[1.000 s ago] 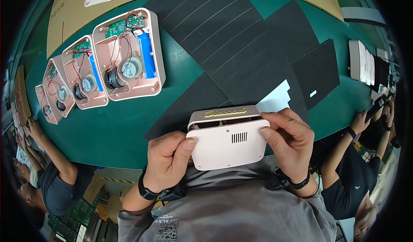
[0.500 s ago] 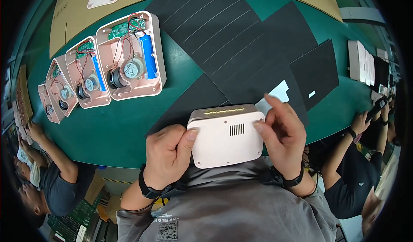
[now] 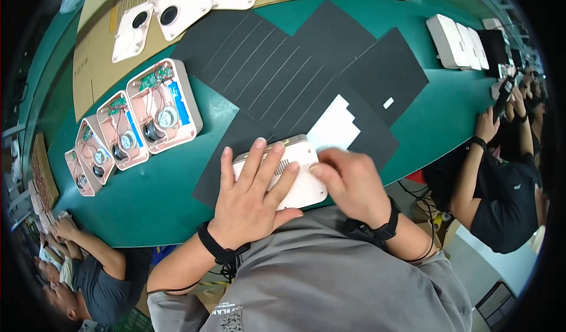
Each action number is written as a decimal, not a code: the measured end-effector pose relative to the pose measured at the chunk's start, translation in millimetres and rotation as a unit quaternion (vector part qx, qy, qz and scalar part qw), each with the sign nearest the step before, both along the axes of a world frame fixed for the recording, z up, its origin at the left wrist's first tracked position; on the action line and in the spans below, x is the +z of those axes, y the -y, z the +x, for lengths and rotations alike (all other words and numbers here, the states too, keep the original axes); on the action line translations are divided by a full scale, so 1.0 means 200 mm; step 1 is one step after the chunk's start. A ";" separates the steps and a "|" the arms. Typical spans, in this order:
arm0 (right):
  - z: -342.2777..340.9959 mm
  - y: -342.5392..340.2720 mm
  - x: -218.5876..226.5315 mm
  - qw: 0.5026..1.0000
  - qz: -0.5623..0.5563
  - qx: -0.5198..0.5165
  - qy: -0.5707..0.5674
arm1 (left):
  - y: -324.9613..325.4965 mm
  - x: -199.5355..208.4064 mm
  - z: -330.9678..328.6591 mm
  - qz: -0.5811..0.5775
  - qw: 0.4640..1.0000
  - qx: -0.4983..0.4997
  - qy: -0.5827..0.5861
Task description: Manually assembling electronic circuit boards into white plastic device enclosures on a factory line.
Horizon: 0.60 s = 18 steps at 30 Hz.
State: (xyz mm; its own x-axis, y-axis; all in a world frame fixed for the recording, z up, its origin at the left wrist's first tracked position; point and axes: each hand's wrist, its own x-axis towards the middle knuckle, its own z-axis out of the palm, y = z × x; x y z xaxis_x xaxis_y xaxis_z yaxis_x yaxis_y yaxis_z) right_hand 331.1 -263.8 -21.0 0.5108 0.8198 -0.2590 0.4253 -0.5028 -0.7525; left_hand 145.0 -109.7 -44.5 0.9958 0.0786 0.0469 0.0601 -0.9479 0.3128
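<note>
A pale pink plastic casing with a slotted vent and screw holes lies tilted near the table's front edge, close against my shirt. My left hand rests flat across its left part with the fingers spread, covering some of the vent. At the right end, my right hand grips the casing, thumb on top and the other fingers curled at its far edge. Just beyond the casing lies a white stepped-edge sheet on overlapping black sheets.
Several open pink housings with wires, batteries and motors stand in a row at left. Pale covers with black round parts lie on cardboard behind. White boxes stand far right. Co-workers sit at both sides.
My left hand has gone from pinching the casing's left edge to lying spread on its face. The casing has turned and sits lower. My right hand has closed on its right edge.
</note>
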 end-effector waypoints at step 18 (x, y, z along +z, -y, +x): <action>-0.07 -0.03 -0.06 1.000 -0.027 0.013 0.007 | -0.03 -0.03 -0.01 0.018 0.998 -0.014 0.055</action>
State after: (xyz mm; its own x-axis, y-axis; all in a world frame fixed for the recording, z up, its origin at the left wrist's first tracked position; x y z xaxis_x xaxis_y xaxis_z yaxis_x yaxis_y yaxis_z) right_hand 317.0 -258.7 -32.9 0.4940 0.8175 -0.2960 0.4482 -0.5312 -0.7190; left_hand 142.5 -104.6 -50.1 0.9864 0.0474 0.1576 0.0010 -0.9593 0.2825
